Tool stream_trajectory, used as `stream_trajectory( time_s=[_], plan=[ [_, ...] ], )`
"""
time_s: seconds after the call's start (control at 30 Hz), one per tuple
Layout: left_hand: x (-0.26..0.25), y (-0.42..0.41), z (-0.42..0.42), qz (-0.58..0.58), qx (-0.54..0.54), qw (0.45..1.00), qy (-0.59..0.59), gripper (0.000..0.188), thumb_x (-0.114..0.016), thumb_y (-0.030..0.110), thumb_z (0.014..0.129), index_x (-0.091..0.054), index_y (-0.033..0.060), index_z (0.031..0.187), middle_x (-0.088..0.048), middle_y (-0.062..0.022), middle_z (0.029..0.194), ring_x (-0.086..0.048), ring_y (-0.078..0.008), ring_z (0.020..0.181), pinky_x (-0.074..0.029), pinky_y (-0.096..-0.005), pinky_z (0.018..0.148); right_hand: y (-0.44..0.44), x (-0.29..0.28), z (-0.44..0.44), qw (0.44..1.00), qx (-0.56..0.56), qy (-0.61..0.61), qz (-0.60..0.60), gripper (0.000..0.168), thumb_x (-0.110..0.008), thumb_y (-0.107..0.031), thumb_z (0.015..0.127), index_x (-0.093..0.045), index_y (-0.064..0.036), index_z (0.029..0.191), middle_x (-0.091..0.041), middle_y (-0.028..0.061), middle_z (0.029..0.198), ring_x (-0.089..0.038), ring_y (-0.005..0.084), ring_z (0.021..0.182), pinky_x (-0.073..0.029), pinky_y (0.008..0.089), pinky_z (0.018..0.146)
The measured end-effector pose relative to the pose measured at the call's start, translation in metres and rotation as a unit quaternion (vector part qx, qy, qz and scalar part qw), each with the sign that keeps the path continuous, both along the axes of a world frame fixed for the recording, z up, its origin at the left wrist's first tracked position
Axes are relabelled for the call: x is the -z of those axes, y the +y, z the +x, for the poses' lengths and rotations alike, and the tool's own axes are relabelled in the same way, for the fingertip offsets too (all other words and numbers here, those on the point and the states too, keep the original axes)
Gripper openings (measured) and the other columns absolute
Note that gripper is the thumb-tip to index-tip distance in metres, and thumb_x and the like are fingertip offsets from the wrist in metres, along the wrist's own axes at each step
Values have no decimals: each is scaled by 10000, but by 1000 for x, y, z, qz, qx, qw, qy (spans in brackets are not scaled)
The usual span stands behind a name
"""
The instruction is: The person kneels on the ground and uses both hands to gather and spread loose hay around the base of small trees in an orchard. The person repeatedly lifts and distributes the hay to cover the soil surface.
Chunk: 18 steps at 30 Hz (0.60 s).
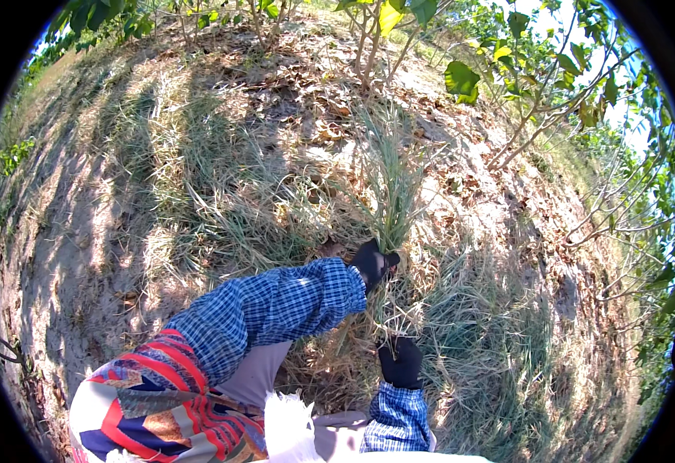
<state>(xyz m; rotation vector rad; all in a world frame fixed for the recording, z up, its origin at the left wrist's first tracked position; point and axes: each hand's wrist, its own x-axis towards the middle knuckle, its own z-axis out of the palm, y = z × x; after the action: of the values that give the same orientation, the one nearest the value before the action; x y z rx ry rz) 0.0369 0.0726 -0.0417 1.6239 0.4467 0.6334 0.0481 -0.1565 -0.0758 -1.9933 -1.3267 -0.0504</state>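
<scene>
My left hand [375,264], in a dark glove, is closed round the lower part of a bunch of long green grass [394,202]. The blades fan out away from me, towards the bare stems of a shrub. Pale, dry grass stems [398,318] trail from the base of the bunch towards my body. My right hand [401,363], also in a dark glove, is curled at the near end of these stems, which run in between its fingers. Its palm is turned away from view, so anything else inside it is hidden.
Cut or flattened grass [488,341] lies to the right, with more grass [244,214] at left. Leafy shrubs [366,52] stand ahead, and branches [546,116] reach in from the right. Dry leaves [326,130] litter the soil. A patterned cloth [163,405] hangs at my left side.
</scene>
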Motion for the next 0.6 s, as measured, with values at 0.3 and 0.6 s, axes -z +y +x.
stream_trajectory(
  time_s=[0.3, 0.6],
  plan=[
    [3, 1, 1, -36, 13, 999, 12, 239, -550, 172, 805, -544, -22, 945, -597, -110, 725, -575, -190, 671, -459, -323, 623, 4, -11, -3, 999, -11, 26, 21, 171, -662, -100, 657, -609, -51, 812, -603, 128, 724, -586, 299, 667, -463, 366, 587],
    [3, 1, 1, -40, 19, 999, 9, 246, -554, 195, 809, -546, -23, 923, -595, -100, 714, -571, -181, 667, -458, -316, 621, 4, -12, -4, 998, -32, 30, 55, 182, -673, -71, 630, -602, -59, 797, -604, 112, 752, -587, 289, 695, -466, 359, 600]
  ],
)
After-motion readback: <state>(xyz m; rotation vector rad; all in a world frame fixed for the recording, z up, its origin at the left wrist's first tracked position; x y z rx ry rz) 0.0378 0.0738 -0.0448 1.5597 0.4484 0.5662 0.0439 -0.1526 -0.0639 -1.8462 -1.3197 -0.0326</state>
